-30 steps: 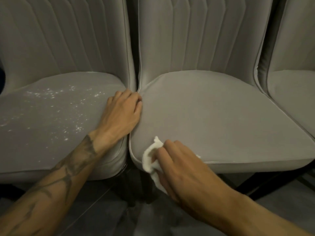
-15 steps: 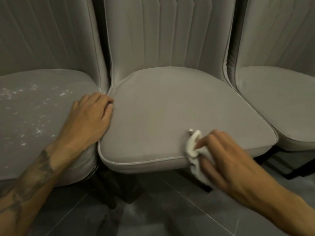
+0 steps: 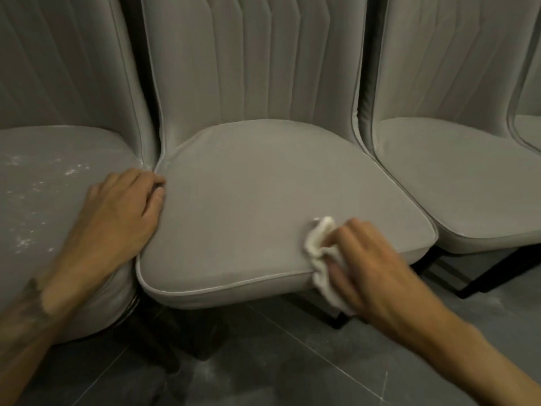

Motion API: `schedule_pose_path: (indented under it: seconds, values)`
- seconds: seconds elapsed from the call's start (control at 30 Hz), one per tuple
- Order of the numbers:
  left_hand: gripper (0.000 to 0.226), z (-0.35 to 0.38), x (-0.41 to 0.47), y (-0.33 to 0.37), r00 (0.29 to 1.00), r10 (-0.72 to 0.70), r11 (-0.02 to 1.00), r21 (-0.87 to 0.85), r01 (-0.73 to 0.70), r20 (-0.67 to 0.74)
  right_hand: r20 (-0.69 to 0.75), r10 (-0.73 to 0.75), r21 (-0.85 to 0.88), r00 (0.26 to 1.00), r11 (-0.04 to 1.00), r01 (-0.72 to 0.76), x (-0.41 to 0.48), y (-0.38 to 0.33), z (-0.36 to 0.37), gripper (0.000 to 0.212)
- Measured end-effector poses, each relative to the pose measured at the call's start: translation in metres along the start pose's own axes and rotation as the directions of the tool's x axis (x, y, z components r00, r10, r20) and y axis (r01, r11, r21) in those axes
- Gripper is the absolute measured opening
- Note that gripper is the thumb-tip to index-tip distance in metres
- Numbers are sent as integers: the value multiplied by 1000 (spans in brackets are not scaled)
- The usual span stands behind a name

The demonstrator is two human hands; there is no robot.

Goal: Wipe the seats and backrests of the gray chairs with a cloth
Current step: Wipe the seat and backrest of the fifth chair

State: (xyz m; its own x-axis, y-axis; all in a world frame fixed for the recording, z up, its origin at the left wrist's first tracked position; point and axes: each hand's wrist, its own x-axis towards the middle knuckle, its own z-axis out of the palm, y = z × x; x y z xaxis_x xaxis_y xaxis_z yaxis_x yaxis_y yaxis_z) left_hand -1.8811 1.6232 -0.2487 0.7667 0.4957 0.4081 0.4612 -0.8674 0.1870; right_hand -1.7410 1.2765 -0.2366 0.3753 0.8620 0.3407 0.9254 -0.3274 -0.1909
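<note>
Three gray padded chairs stand side by side. The middle chair's seat [image 3: 263, 194] looks clean, with its ribbed backrest [image 3: 257, 60] behind. My right hand [image 3: 369, 259] is shut on a crumpled white cloth [image 3: 320, 244] and presses it on the front right part of that seat, near the edge. My left hand [image 3: 117, 212] lies flat with fingers spread on the right edge of the left chair's seat [image 3: 44, 200], fingertips at the gap between the two seats. White specks cover the left seat.
A third gray chair [image 3: 456, 177] stands to the right, and the edge of another shows at the far right. Black chair legs [image 3: 491, 271] reach down to a dark tiled floor [image 3: 263, 361] in front.
My right hand has slid the cloth along the middle seat's front edge from its left corner to its right part. The view shifted right. My left hand has stayed on the left seat.
</note>
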Motion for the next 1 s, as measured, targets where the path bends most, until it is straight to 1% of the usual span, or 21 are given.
schedule_pose_path:
  seconds: [0.07, 0.13, 0.17, 0.2, 0.23, 0.3, 0.37, 0.43, 0.47, 0.5, 0.53, 0.57, 0.6, 0.67, 0.7, 0.73, 0.8, 0.9, 0.97, 1.0]
  values:
    - [21, 1, 0, 0, 1000, 11, 1000, 5, -11, -8, -42, 112, -66, 993, 991, -115, -11, 40, -13, 17]
    - [21, 3, 0, 0, 1000, 18, 1000, 7, -18, -16, -100, 282, -72, 954, 954, -290, -11, 69, -23, 17]
    - [21, 3, 0, 0, 1000, 15, 1000, 7, -15, -19, -127, 364, -49, 923, 927, -373, -7, 75, -24, 17]
    - [22, 3, 0, 0, 1000, 11, 1000, 8, -11, -21, -151, 416, -28, 897, 905, -424, -1, 75, -21, 17]
    - [24, 3, 0, 0, 1000, 7, 1000, 9, -7, -22, -174, 431, -18, 886, 898, -440, 7, 68, -15, 16]
    - [23, 3, 0, 0, 1000, 2, 1000, 13, -2, -22, -192, 366, 31, 911, 930, -367, 27, 35, 7, 11]
    - [26, 4, 0, 0, 1000, -3, 1000, 18, 3, -19, -176, 221, 115, 959, 973, -202, 50, -9, 29, 12]
    - [28, 3, 0, 0, 1000, -6, 1000, 10, 6, -16, -132, 50, 180, 990, 983, -26, 73, -42, 42, 11]
    - [28, 2, -1, 1, 1000, -12, 1000, 3, 12, -15, -97, -16, 184, 995, 982, 34, 84, -49, 46, 8]
    - [28, 1, -1, 1, 1000, -18, 1000, -1, 18, -13, -68, -57, 164, 996, 984, 67, 96, -50, 46, 14]
    - [30, 1, -1, 1, 1000, -22, 1000, -5, 22, -12, -53, -76, 122, 996, 989, 82, 108, -45, 46, 20]
    - [31, 2, -2, 1, 1000, -22, 1000, -9, 21, -15, -43, -60, 86, 997, 994, 63, 121, -36, 46, 22]
    - [31, 2, -2, 2, 1000, -20, 1000, -11, 19, -19, -31, -7, 60, 999, 998, 9, 135, -26, 47, 22]
    - [30, 4, -2, 2, 999, -15, 1000, -8, 15, -29, -1, 164, 27, 986, 986, -164, 167, -12, 49, 24]
    - [29, 4, -2, 1, 999, -14, 1000, -5, 14, -36, 7, 223, 14, 975, 975, -224, 184, -13, 54, 26]
    - [28, 5, -2, 1, 999, -11, 1000, -6, 10, -44, 14, 242, 19, 970, 970, -243, 199, -18, 61, 28]
    - [27, 5, -2, 0, 998, 1, 1000, -11, -1, -55, 35, 181, 80, 983, 980, -183, 221, -41, 79, 30]
    - [25, 5, -2, 0, 999, 11, 1000, -17, -11, -41, 47, -4, 198, 999, 980, -6, 233, -67, 96, 29]
    - [24, 3, -1, 0, 1000, 10, 1000, -14, -10, -27, 74, -46, 200, 996, 979, 30, 243, -56, 94, 28]
    - [23, 2, 0, 1, 1000, 7, 1000, -10, -7, -22, 80, -31, 166, 996, 986, 17, 250, -46, 92, 28]
